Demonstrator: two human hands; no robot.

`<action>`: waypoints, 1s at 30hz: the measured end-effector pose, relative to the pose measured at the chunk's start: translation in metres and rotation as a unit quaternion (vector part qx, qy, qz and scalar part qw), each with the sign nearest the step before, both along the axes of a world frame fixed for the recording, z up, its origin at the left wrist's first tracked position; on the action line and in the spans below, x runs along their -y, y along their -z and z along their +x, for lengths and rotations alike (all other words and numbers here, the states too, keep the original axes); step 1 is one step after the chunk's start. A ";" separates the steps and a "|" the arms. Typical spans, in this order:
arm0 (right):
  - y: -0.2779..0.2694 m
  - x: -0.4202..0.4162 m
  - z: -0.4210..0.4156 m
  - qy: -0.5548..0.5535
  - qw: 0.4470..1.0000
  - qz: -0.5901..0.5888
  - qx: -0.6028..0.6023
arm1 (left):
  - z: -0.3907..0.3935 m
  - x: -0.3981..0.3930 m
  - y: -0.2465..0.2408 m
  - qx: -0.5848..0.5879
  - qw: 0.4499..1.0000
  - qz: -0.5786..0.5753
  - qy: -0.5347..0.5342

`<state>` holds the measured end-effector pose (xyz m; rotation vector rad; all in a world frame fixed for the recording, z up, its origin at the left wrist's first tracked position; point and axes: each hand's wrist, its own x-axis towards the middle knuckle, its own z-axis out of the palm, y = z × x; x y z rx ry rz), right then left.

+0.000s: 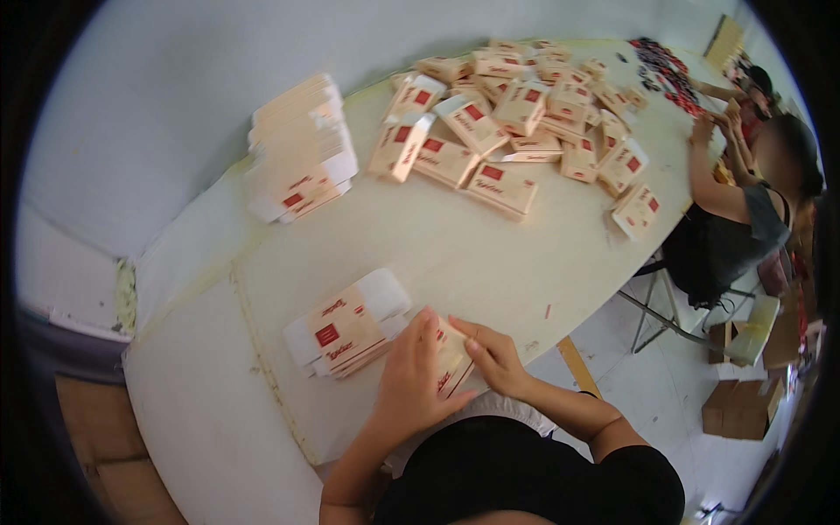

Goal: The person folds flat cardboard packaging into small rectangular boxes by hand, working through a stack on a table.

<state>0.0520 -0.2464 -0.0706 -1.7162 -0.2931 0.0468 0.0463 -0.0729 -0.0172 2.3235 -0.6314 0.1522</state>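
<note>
Between my two hands, at the table's near edge, is a cream printed cardboard box (453, 359). My left hand (413, 371) lies along its left side with the fingers extended and the thumb reaching under the near end. The fingers and thumb of my right hand (495, 357) grip its right edge. Just left of my left hand lies a small stack of flat, unfolded cartons (348, 325) with white flaps. A taller stack of flat cartons (302, 151) stands by the wall. Many formed boxes (502, 187) are heaped at the far middle of the table.
Two people (748, 203) sit along the right side of the table (420, 243), near a pile of small red and black items (669, 75). Brown cardboard boxes (741, 407) and a folding chair (656, 308) stand on the floor at right. A wall runs behind the table.
</note>
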 end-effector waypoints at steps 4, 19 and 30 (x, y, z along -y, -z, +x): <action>-0.002 0.072 0.053 0.188 0.970 0.082 -0.127 | 0.006 -0.046 0.006 0.032 0.999 -0.009 -0.039; 0.051 0.205 0.044 0.492 0.724 -0.465 0.134 | 0.053 -0.099 0.020 -0.070 0.969 0.217 -0.090; 0.051 0.303 0.180 0.380 0.780 -0.479 0.132 | 0.031 -0.082 0.004 -0.051 0.976 0.140 -0.161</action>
